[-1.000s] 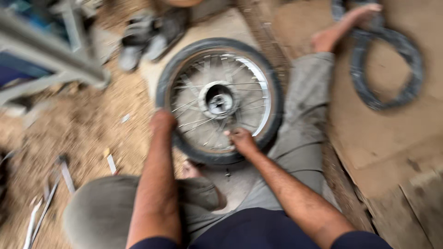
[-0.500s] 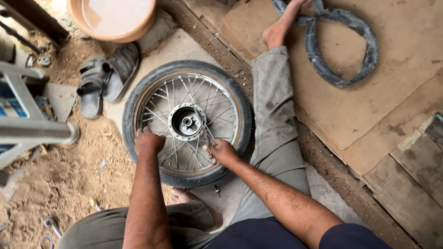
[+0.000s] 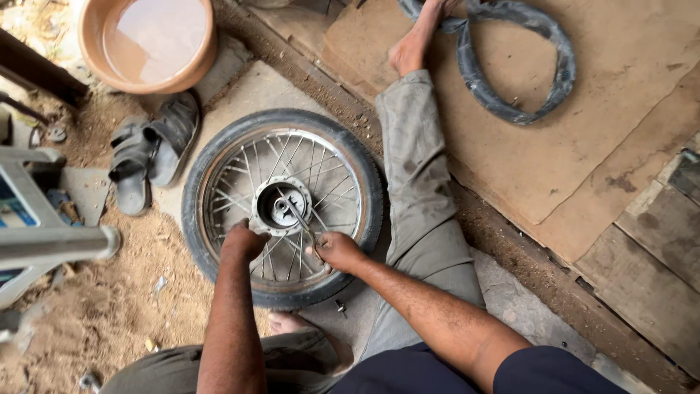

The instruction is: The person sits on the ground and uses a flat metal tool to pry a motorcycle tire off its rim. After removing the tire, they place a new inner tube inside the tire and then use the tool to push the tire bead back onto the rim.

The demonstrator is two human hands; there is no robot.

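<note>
Working at the hub [image 3: 281,206] of the spoked wheel [image 3: 283,206], which lies flat on the concrete slab [image 3: 255,91] between our legs, we grip a slim metal tool [image 3: 300,221] in the clenched fingers of our right hand [image 3: 337,250], its tip in the hub; our left hand [image 3: 244,241] is closed on the hub's edge. Turning it likely calls for a steady brace. Around us: sandy ground, sandals [image 3: 149,153], a water basin [image 3: 149,42], cardboard sheets, a loose inner tube [image 3: 510,62].
</note>
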